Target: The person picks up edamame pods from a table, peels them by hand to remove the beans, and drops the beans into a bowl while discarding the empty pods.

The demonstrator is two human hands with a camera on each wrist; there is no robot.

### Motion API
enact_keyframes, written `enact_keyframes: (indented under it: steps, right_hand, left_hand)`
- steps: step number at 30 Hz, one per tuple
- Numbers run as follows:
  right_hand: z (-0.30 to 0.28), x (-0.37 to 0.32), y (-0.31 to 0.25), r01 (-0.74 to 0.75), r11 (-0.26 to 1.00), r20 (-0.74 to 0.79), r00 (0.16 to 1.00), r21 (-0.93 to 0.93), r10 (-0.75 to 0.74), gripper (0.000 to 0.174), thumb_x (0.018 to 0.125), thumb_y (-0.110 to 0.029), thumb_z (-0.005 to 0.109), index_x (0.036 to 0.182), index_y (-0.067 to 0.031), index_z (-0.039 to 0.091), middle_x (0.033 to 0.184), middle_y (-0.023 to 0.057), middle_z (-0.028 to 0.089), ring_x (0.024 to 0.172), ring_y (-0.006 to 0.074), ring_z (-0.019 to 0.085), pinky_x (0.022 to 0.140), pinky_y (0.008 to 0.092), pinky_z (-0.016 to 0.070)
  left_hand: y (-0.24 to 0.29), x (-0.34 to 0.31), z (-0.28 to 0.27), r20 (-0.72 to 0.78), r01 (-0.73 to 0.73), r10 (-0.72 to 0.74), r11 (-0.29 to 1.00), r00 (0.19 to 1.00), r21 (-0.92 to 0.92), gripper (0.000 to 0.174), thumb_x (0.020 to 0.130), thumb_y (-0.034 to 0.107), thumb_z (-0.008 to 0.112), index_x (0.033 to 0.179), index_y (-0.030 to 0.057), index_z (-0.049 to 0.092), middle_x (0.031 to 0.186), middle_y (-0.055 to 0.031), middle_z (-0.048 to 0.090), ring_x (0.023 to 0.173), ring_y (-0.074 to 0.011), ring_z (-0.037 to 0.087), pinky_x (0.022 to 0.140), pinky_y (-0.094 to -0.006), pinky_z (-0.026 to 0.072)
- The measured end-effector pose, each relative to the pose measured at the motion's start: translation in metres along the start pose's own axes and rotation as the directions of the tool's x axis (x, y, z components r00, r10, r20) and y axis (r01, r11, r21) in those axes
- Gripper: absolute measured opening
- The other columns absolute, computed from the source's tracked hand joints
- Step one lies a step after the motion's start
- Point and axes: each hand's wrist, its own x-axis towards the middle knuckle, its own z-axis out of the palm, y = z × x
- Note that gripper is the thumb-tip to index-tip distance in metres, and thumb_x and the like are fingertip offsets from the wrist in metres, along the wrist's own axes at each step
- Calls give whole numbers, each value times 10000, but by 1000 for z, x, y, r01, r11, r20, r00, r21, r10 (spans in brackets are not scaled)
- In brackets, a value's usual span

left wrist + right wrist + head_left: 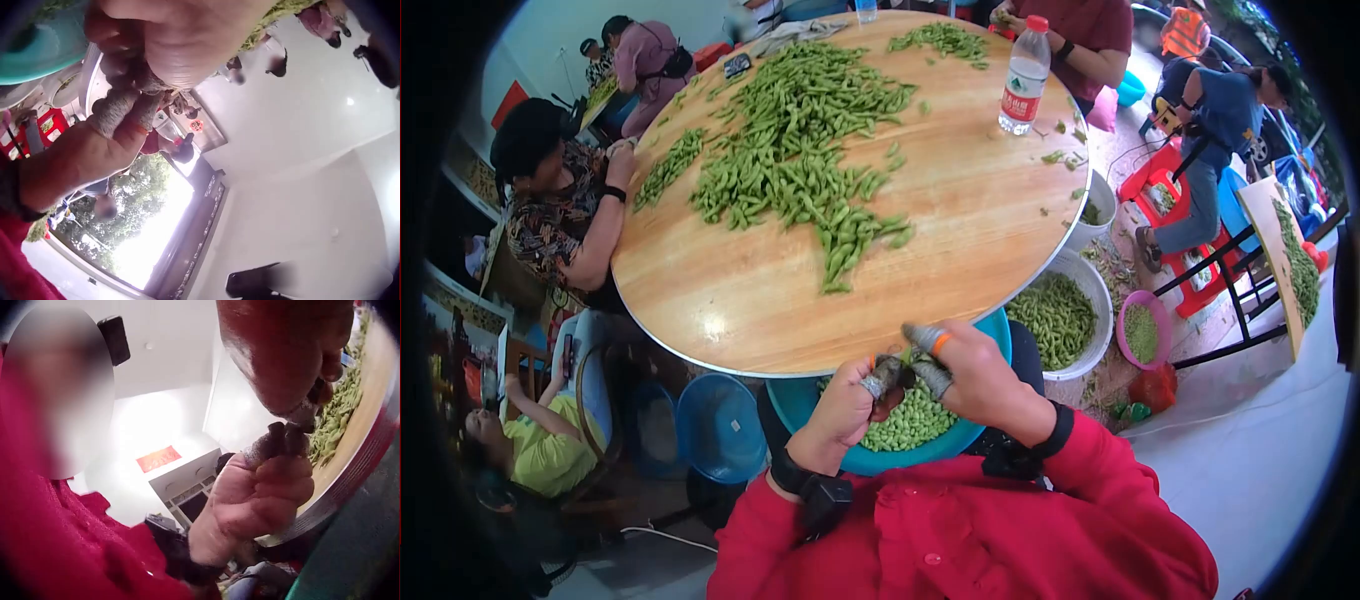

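Both hands meet over a teal basin (874, 462) that holds shelled green beans (908, 421). Between the fingertips shows a small green soybean pod (906, 354), mostly hidden by the fingers. My left hand (840, 410) pinches it from the left, thumb wrapped in grey tape. From the right, my right hand (982, 378) pinches at it too, with grey wraps and an orange band on its fingers. In the right wrist view the left hand (262, 494) has curled fingers, and the wrapped tips of both hands come together.
A round wooden table (960, 230) carries a large heap of soybean pods (790, 130) and a water bottle (1024, 80). To the right stand a white bucket of pods (1055, 320) and a pink basin (1165, 335); blue tubs (722, 428) are at left. Other people sit around.
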Motion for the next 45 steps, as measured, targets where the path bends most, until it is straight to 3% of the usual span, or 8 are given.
enact_keyframes:
  steps: [3,7,27,29,32,35,41,45]
  right_hand:
    - [3,-11,1,-329,788,69,936,521,345,288,788,-45,561,1060,40,525,911,131,601,811,179,578,696,287,451]
    - [12,-19,13,-418,548,256,901,725,350,190,839,-92,529,986,26,552,873,26,594,780,65,500,697,224,418]
    - [18,-21,21,-545,311,415,819,778,396,169,846,-65,482,975,8,563,892,-1,581,815,65,496,737,227,406]
    - [30,-25,30,-553,296,425,812,779,400,165,843,-65,484,965,7,568,887,3,584,810,69,501,732,230,412]
    - [28,-22,21,-456,402,296,868,794,399,136,830,-66,505,921,3,579,849,5,586,776,76,506,691,233,422]
    - [35,-25,28,-382,525,225,914,761,338,99,813,-62,529,879,4,562,794,11,577,745,73,486,671,240,415]
    - [37,-28,35,-316,570,255,949,758,187,227,869,-123,504,1044,20,521,952,5,569,871,63,478,786,233,403]
    - [27,-22,25,-84,754,47,996,652,70,138,819,-131,548,844,3,530,718,97,549,684,124,495,629,281,423]
  left_hand:
    - [-4,-2,4,-48,-79,76,996,996,-52,125,860,143,467,841,59,557,592,10,488,479,-49,400,415,-186,273]
    - [-15,2,5,31,-249,247,960,969,126,145,868,184,502,878,52,562,619,38,474,501,-30,378,449,-174,274]
    - [-31,9,-1,85,-345,337,875,938,340,70,831,72,510,829,18,554,683,56,489,604,-42,403,528,-197,342]
    - [-37,13,-7,96,-390,390,806,916,445,89,808,63,529,882,27,561,677,41,521,545,-65,458,490,-209,355]
    - [-25,3,8,170,-326,629,140,758,935,121,778,60,557,890,13,549,709,-54,579,628,-169,567,560,-283,427]
    - [-28,3,4,302,-347,676,-72,672,935,174,751,55,581,914,5,547,773,-142,600,728,-233,610,618,-314,448]
    - [-36,8,5,120,-587,696,485,708,648,254,820,78,520,1049,-31,526,826,-64,617,691,-235,601,628,-315,475]
    - [-31,2,7,-145,-272,267,962,953,-15,233,890,247,442,869,39,545,613,41,462,463,-51,379,413,-178,257]
